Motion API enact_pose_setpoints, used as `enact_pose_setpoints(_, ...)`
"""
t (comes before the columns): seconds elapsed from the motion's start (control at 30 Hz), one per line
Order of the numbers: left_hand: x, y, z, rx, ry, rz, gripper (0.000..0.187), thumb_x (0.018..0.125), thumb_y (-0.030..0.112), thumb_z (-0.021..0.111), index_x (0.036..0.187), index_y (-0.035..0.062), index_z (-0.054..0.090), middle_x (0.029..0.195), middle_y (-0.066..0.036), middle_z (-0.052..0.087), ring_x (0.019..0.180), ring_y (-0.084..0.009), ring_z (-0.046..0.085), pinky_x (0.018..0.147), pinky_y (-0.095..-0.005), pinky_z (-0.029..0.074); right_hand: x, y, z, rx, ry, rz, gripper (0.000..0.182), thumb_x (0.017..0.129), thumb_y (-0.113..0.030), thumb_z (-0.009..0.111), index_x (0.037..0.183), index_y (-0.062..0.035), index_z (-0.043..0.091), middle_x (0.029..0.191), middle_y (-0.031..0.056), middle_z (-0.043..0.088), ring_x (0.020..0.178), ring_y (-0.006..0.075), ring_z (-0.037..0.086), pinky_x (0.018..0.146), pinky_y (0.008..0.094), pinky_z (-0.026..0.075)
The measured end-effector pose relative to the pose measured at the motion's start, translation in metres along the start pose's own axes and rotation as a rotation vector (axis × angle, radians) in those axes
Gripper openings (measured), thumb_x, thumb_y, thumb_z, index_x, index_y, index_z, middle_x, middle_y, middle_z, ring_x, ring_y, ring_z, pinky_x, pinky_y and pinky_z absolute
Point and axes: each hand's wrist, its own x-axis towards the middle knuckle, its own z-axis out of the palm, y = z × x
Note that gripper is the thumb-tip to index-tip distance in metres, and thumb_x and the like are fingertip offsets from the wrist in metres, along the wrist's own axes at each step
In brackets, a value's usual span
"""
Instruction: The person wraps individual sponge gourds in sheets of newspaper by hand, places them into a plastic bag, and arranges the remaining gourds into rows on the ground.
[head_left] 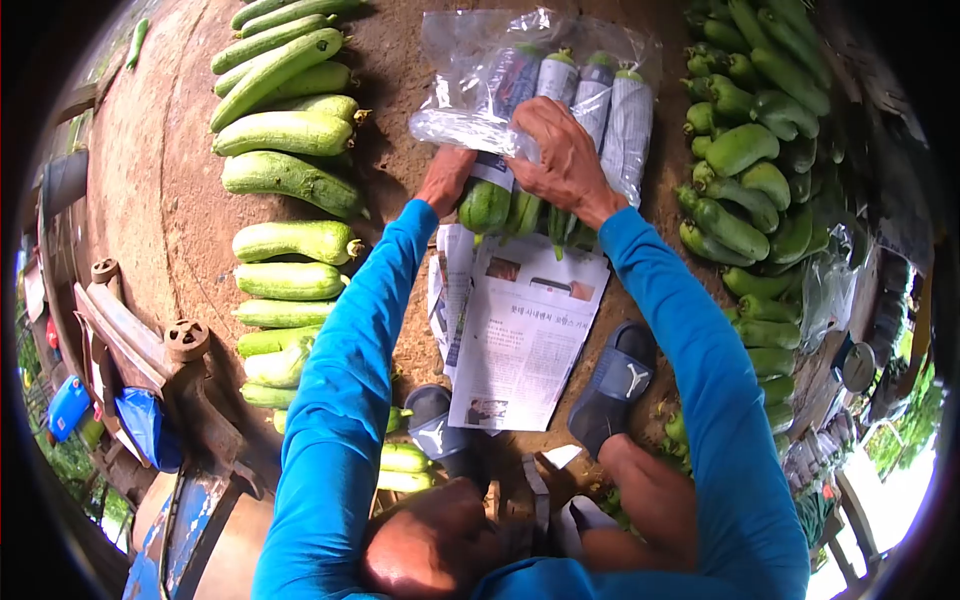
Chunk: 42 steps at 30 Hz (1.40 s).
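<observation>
Several green gourds wrapped in newspaper (628,125) lie side by side in a clear plastic bag (450,50), their bare green ends (485,207) sticking out toward me. My left hand (447,180) is at the bag's left edge beneath the bunched plastic, its fingers mostly hidden. Across the bag's mouth, my right hand (563,155) has its fingers curled on the plastic over the wrapped gourds. Below the gourds, flat newspaper sheets (525,340) lie on the ground between my feet.
A column of green gourds (290,240) lies on the brown ground (160,200) at the left. Many more gourds (740,150) are piled at the right, beside another clear plastic bag (830,285). My sandalled feet (620,375) flank the newspaper. Wooden parts (125,330) stand at the left.
</observation>
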Motion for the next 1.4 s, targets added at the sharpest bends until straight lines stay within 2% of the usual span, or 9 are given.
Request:
enact_pose_setpoints(0.2,0.024,0.018,-0.017,0.781,-0.274,0.009,0.044,0.089,0.043,0.054,0.109,0.0078,0.073,0.107,-0.020,0.072,0.104,-0.0407,0.067,0.091,-0.0449,0.053,0.004,0.003,0.018,-0.045,0.026,0.020,0.040,0.076,-0.016,0.076,0.108,0.0012,0.061,0.124,0.0179,0.061,0.115,0.0400,0.057,0.099,0.0469,0.048)
enact_pose_setpoints(0.4,0.015,0.011,-0.004,0.740,0.207,0.148,0.044,0.088,0.050,0.054,0.088,0.0114,0.075,0.089,-0.014,0.074,0.078,-0.0334,0.072,0.063,-0.0472,0.053,0.001,-0.013,0.022,-0.180,-0.102,0.079,0.042,0.082,-0.030,0.075,0.109,-0.0005,0.061,0.128,0.0156,0.058,0.120,0.0377,0.054,0.098,0.0476,0.045)
enact_pose_setpoints(0.53,-0.014,0.025,-0.026,0.526,-0.012,0.043,0.038,0.091,0.041,0.057,0.090,0.0045,0.069,0.090,-0.022,0.070,0.079,-0.0427,0.066,0.067,-0.0513,0.052,0.002,-0.015,0.014,-0.277,-0.178,0.024,0.045,0.081,-0.033,0.075,0.109,-0.0005,0.061,0.133,0.0164,0.053,0.117,0.0373,0.055,0.095,0.0484,0.046)
enact_pose_setpoints(0.77,-0.066,-0.010,-0.045,0.372,0.670,0.183,0.017,0.092,0.018,0.062,0.098,0.0025,0.060,0.092,-0.020,0.060,0.086,-0.0407,0.061,0.076,-0.0492,0.051,0.045,-0.027,-0.017,-0.312,-0.528,0.068,0.052,0.077,-0.040,0.082,0.103,0.0013,0.064,0.129,0.0189,0.055,0.114,0.0403,0.057,0.090,0.0517,0.051)
enact_pose_setpoints(0.87,-0.064,-0.001,-0.045,0.364,0.510,0.091,0.021,0.088,0.014,0.061,0.107,0.0043,0.057,0.112,-0.020,0.056,0.098,-0.0420,0.059,0.090,-0.0496,0.049,0.095,-0.064,-0.009,-0.486,-0.187,-0.096,0.065,0.076,-0.047,0.083,0.114,0.0020,0.063,0.131,0.0220,0.054,0.115,0.0427,0.056,0.095,0.0517,0.049)
enact_pose_setpoints(0.97,-0.055,-0.026,-0.040,0.400,0.549,0.141,0.028,0.090,0.020,0.061,0.113,0.0044,0.058,0.116,-0.021,0.055,0.103,-0.0425,0.056,0.091,-0.0515,0.046,0.150,-0.094,0.041,-0.264,-0.140,-0.261,0.071,0.077,-0.052,0.081,0.119,0.0019,0.061,0.132,0.0235,0.052,0.117,0.0429,0.055,0.096,0.0510,0.048)
enact_pose_setpoints(1.13,-0.054,-0.073,-0.021,0.351,0.668,0.415,0.071,0.091,0.046,0.063,0.148,0.0072,0.048,0.158,-0.022,0.035,0.147,-0.0400,0.030,0.124,-0.0497,0.022,0.167,-0.132,0.186,-0.436,-0.390,-0.163,0.137,0.063,-0.079,0.076,0.155,0.0065,0.023,0.154,0.0248,0.036,0.131,0.0468,0.048,0.096,0.0580,0.050)
enact_pose_setpoints(1.27,-0.071,-0.073,-0.027,0.330,0.121,-0.199,0.084,0.086,0.069,0.057,0.147,0.0129,0.049,0.153,-0.018,0.045,0.142,-0.0372,0.039,0.121,-0.0476,0.027,0.172,-0.159,0.186,-0.422,-0.452,-0.052,0.135,0.060,-0.063,0.084,0.152,0.0104,0.019,0.143,0.0339,0.042,0.128,0.0527,0.046,0.098,0.0591,0.048)
enact_pose_setpoints(1.4,-0.055,-0.091,-0.003,0.527,0.582,0.196,0.069,0.090,0.065,0.055,0.135,0.0125,0.056,0.141,-0.018,0.053,0.131,-0.0386,0.047,0.113,-0.0566,0.036,0.179,-0.151,0.181,-0.294,-0.531,-0.107,0.134,0.059,-0.064,0.084,0.149,0.0139,0.023,0.135,0.0364,0.047,0.120,0.0513,0.052,0.100,0.0548,0.048)
